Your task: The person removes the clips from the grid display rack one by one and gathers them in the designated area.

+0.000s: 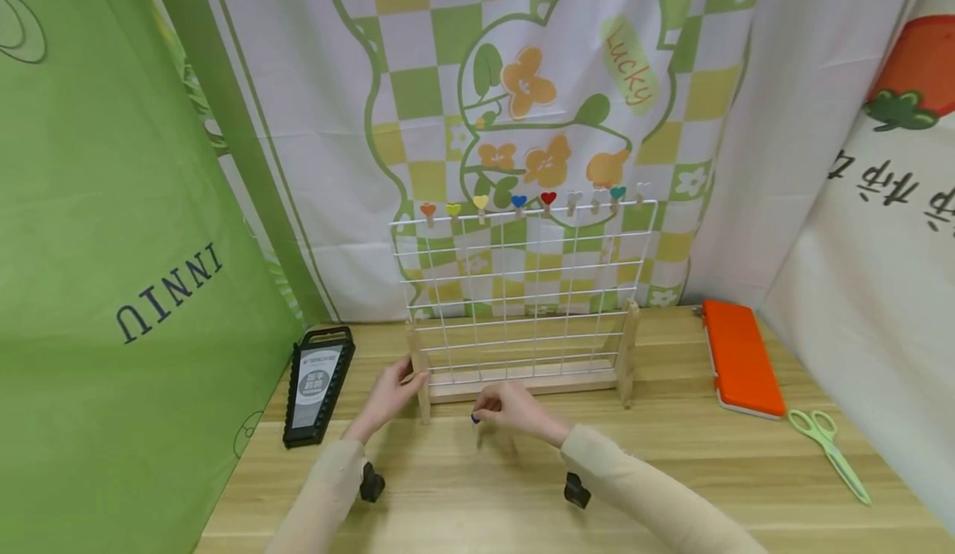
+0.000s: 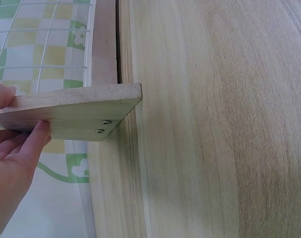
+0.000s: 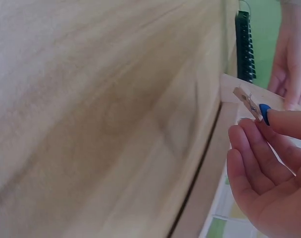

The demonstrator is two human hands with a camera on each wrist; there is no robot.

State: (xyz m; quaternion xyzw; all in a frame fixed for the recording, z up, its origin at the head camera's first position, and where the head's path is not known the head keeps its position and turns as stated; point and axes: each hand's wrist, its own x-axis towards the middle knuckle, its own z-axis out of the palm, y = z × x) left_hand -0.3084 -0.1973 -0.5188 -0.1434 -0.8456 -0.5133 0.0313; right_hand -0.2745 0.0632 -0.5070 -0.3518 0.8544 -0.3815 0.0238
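Observation:
A white wire grid [image 1: 646, 247] stands in a wooden base. Several small clothespins with coloured hearts, such as a red one [image 1: 548, 198], are clipped along its top wire. My left hand [image 1: 388, 396] grips the stand's left wooden side board [image 2: 76, 111], thumb on one face and fingers on the other. In front of the lower rail, my right hand [image 1: 518, 410] pinches a small wooden clothespin [image 3: 247, 102] by its blue heart end. The clothespin's free end points outward past the fingertips, and the other fingers of that hand are bent beneath it.
A black holder with a grey label [image 1: 318, 384] lies left of the stand. To the right are an orange case [image 1: 742, 359] and green scissors [image 1: 828, 446]. Printed cloth [image 1: 313, 123] hangs behind the wooden table [image 1: 477, 504] and on both sides.

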